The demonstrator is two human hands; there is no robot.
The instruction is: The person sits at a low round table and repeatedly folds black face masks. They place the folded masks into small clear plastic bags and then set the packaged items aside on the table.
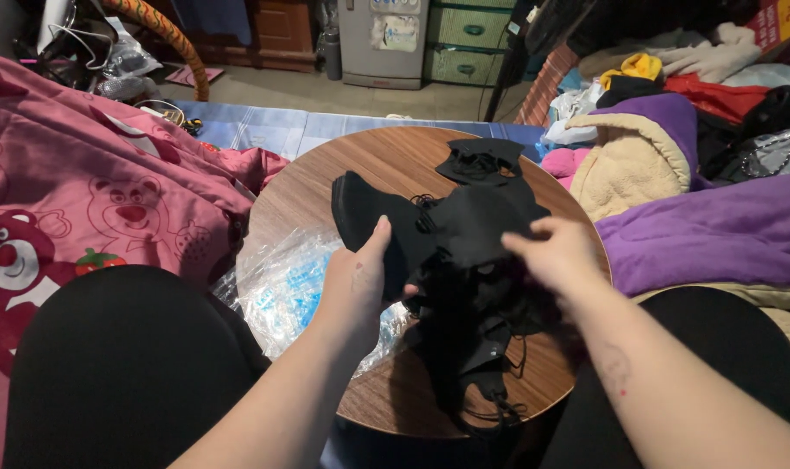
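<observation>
Left hand [360,278] and right hand [556,252] both pinch black cloth [464,234] over table [386,165] middle. Folding barely begun; small black piece [480,159] waits at far edge, plastic bag [282,291] at left edge.

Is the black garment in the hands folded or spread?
Neither: the black garment hangs bunched, gripped by left hand and right hand.

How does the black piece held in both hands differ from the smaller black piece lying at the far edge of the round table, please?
The held black piece is larger and lifted above the round wooden table, gripped by the left hand and right hand. The smaller black piece lies flat on the table, untouched. Both are black fabric with thin cords.
</observation>
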